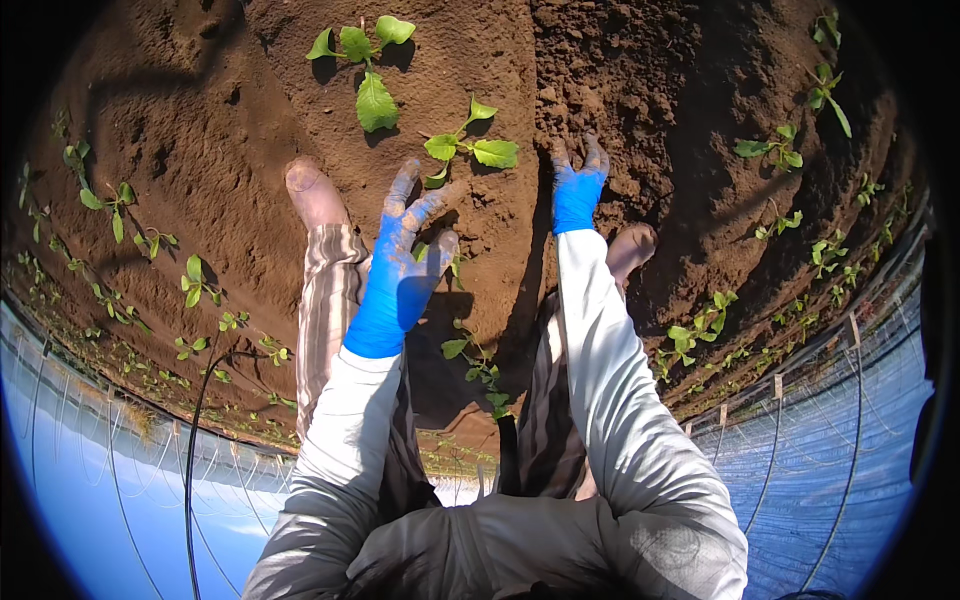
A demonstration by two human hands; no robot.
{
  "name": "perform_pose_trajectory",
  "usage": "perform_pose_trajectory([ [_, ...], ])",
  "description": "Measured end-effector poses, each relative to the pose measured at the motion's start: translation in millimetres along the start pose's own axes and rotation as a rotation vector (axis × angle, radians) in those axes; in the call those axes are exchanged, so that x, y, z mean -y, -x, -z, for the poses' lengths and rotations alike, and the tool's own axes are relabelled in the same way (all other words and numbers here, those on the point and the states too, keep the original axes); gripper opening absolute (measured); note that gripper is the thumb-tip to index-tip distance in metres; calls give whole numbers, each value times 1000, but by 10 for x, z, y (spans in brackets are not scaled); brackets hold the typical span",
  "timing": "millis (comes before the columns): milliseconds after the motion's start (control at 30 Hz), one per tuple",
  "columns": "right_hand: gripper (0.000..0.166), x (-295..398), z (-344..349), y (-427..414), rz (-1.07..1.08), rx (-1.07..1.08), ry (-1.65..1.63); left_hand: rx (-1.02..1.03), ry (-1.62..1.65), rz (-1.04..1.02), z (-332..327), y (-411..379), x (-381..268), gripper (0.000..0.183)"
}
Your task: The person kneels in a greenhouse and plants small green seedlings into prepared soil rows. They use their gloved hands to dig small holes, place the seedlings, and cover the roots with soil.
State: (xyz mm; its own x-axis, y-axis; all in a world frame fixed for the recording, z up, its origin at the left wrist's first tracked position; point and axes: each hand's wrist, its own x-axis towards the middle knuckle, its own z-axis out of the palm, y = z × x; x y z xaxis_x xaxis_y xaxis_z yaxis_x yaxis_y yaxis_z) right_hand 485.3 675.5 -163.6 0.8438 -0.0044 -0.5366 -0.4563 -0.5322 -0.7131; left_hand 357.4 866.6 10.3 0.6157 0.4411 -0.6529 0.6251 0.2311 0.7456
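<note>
My left hand (409,262) wears a blue glove caked with soil on the fingers. Its fingers are spread over the soil bed, with nothing between them, and a small seedling is partly hidden beneath it. Just beyond its fingertips grows a leafy green seedling (469,148). My right hand (578,184), gloved the same way, points its soiled fingers down at crumbly dark soil (607,105) beside the bed's straight edge; its fingers are apart and nothing shows in them. A larger seedling (367,75) stands farther up the bed. Another plant (480,367) grows between my legs.
My feet stand on either side, the left foot (315,191) on the bed and the right foot (631,249) near the loose soil. Rows of seedlings (193,281) run at left, and more seedlings (701,326) at right. A thin black hose or cable (196,435) hangs at lower left.
</note>
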Motion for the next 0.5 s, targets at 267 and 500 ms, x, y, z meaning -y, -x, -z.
perform_pose_trajectory([
  [267, 47, 229, 205, -241, -450, 148, -242, -133, 425, 221, -85, -35, 72, 45],
  [500, 63, 301, 456, -179, -522, 680, -670, -303, 747, 313, 27, -66, 42, 38],
])
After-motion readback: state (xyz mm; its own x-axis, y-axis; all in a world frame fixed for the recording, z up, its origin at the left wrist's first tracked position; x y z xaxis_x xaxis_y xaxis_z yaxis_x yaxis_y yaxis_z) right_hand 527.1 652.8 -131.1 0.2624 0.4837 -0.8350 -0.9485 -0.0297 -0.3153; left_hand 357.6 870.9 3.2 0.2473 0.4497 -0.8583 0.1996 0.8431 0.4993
